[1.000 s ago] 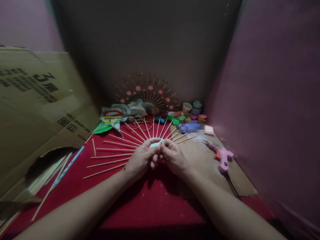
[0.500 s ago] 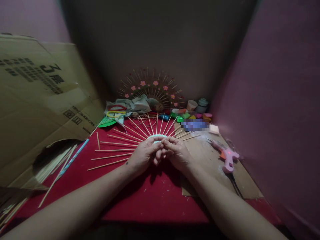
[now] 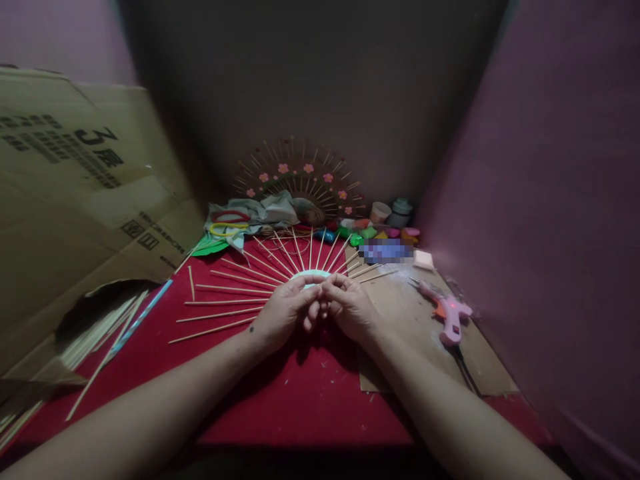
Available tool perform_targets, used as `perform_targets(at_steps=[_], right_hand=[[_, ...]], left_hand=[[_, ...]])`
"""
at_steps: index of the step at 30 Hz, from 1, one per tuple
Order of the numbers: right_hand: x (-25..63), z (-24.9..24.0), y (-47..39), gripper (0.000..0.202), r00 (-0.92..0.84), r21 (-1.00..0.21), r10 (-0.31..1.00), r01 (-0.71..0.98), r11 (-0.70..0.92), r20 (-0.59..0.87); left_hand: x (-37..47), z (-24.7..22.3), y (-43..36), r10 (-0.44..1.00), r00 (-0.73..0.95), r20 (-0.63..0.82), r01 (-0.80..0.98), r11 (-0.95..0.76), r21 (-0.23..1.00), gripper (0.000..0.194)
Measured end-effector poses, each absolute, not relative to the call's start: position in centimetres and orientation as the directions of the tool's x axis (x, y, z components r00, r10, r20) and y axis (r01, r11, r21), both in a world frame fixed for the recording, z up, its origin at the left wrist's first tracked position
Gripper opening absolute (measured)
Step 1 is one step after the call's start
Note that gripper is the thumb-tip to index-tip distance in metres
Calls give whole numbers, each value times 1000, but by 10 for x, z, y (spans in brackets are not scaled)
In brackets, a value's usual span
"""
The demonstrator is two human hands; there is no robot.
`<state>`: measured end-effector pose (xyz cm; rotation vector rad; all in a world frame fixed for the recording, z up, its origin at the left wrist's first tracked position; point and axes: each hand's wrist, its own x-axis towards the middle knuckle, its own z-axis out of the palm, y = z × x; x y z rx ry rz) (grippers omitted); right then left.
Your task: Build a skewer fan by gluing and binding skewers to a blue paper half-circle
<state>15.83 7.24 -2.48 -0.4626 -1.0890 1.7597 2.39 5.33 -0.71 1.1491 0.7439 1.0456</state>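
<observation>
Thin wooden sticks spread like a fan from a pale half-round piece on the red tablecloth. My left hand is closed over the near left side of this fan, its fingers curled inward. Beside it, my right hand has its thumb and forefinger pinched together, touching the fingertips of the left. Whatever sits between the fingertips is too small and hidden to make out. Both hands cover the near part of the pale piece and the inner ends of some sticks.
On the right, a pink glue gun with a lit red light lies on a cardboard sheet. A finished-looking flowered stick fan stands at the back. Scissors rest on cloth. A large carton and loose sticks are left.
The whole view has shifted slightly, so things appear a little further left. Both hands keep nearly the same pose at the fan, with only small finger movement.
</observation>
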Motion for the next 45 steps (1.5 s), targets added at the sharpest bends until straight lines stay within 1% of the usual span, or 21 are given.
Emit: perform_targets(at_steps=[4, 9, 14, 18, 22, 26, 29, 31, 34, 38, 40, 45], right_hand=[[158, -25, 72, 21, -386, -846, 911, -526, -87, 147], [157, -24, 71, 25, -395, -867, 909, -491, -85, 135], [158, -25, 70, 23, -370, -879, 922, -469, -83, 110], [157, -26, 69, 23, -340, -890, 935, -451, -66, 103], [158, -29, 69, 19, -346, -903, 930, -428, -41, 122], [159, -27, 69, 23, -380, -898, 916, -437, -54, 130], [159, -25, 67, 25, -418, -901, 897, -430, -57, 143], [158, -24, 65, 24, -424, -903, 892, -427, -44, 157], [156, -24, 61, 22, -400, -905, 897, -425, 3, 190], [153, -22, 59, 20, -325, -903, 918, -423, 76, 229], [153, -22, 60, 19, -309, -889, 928, -455, 46, 207], [155, -22, 64, 20, -309, -857, 948, -506, -96, 76]], left_hand=[[23, -8, 54, 932, 360, 39, -230, 48, 972, 39], [24, -2, 51, 941, 339, 22, -127, 23, 992, 38], [25, 0, 51, 954, 299, 17, -38, -6, 999, 36], [25, -2, 50, 964, 262, 47, 1, -49, 999, 36], [24, -2, 49, 966, 254, 48, 31, -58, 998, 37], [23, -1, 51, 953, 303, -5, -31, 15, 999, 38], [23, -2, 52, 931, 360, -58, -145, 117, 982, 38], [23, -3, 52, 911, 406, -66, -223, 169, 960, 32], [22, -7, 52, 879, 468, -87, -315, 258, 913, 25], [20, -9, 53, 859, 503, -94, -418, 338, 843, 25], [18, -8, 54, 855, 514, -78, -427, 333, 841, 26], [18, -6, 55, 864, 497, -73, -402, 304, 864, 26]])
